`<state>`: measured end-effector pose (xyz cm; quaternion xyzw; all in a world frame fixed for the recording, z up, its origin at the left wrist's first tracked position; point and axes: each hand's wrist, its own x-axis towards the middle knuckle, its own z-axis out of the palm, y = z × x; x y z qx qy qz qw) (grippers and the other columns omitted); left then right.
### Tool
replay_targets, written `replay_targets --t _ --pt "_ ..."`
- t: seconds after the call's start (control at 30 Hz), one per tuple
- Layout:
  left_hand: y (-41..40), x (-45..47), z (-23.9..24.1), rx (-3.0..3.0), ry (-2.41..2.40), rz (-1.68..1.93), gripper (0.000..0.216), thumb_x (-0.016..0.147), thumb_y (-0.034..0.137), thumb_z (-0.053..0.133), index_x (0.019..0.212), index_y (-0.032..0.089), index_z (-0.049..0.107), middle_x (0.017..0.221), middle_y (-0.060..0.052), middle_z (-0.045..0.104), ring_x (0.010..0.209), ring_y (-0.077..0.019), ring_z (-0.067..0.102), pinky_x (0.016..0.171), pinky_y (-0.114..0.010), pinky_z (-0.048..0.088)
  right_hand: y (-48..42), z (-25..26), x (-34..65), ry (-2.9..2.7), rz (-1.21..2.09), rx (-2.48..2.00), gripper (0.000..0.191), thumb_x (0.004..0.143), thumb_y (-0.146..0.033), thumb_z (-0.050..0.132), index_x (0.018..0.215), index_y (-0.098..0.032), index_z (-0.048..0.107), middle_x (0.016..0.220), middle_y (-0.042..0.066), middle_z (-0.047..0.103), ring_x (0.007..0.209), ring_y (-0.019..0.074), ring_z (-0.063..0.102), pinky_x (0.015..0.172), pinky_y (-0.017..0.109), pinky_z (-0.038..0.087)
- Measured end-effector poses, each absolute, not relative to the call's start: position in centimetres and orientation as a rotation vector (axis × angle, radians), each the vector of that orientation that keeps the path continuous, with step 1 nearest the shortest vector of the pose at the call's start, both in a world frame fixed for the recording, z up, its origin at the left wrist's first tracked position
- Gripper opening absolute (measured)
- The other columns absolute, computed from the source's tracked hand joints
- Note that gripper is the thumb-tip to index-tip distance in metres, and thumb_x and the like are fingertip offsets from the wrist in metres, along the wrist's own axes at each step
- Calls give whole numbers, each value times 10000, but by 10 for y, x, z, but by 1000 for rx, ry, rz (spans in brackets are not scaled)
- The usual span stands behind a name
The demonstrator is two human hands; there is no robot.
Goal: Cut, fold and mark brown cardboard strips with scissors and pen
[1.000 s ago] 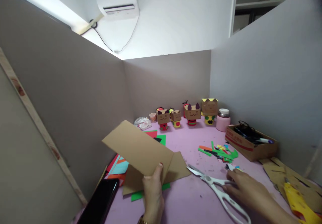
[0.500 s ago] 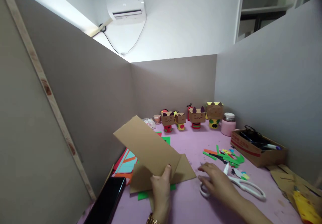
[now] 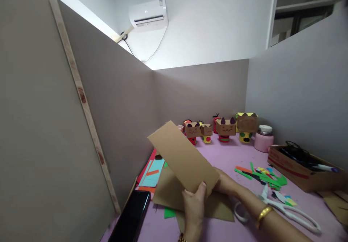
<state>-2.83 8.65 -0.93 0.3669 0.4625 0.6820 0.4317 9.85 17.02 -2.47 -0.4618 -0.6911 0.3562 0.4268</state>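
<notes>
My left hand (image 3: 194,207) grips the near end of a long brown cardboard strip (image 3: 182,155), which is lifted and slants up to the far left. My right hand (image 3: 227,186), with a gold bangle on its wrist, meets the strip's lower right corner; its fingers are hidden behind the cardboard. Under the strip a second flat cardboard piece (image 3: 165,193) lies on the pink table (image 3: 231,155). White scissors (image 3: 288,209) rest on the table to the right of my right forearm, with no hand on them.
Several cardboard box figures (image 3: 225,128) and a pink jar (image 3: 263,138) line the back wall. Coloured paper scraps (image 3: 261,175) lie mid-right, near a cardboard box of pens (image 3: 299,169). Coloured sheets (image 3: 152,171) and a black phone (image 3: 132,216) lie at the left. Grey partitions enclose the table.
My right hand let go of the scissors and moved left to the cardboard strip's corner. The scissors now lie on the table. The view swung to the left.
</notes>
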Motion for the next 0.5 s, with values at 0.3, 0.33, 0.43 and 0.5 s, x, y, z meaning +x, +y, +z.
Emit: replay_targets --t 0.3,0.33,0.43,0.5 --pt "79 -26 -1 907 946 1586 395 610 225 701 979 91 654 921 -128 729 859 -254 661 754 -335 501 131 8 169 -1154 889 -1169 314 708 -526 555 684 -228 459 554 -47 618 485 153 553 457 245 373" --pt "80 -26 -1 903 937 1565 418 599 228 710 990 92 651 916 -126 730 859 -254 661 754 -333 500 128 8 173 -1113 892 -1155 321 699 -530 566 690 -228 458 562 -39 626 495 159 561 460 248 383" --pt "83 -27 -3 882 901 1524 536 565 235 737 1071 107 612 947 -123 725 885 -257 654 770 -336 497 126 6 182 -1031 881 -1122 333 666 -523 612 689 -220 477 584 -26 637 522 160 559 473 251 392" --pt "83 -29 -2 883 889 1522 610 558 233 742 1132 126 566 1008 -121 709 923 -263 644 804 -351 489 130 4 188 -989 863 -1110 333 655 -514 630 684 -215 486 594 -32 632 535 152 548 490 248 388"
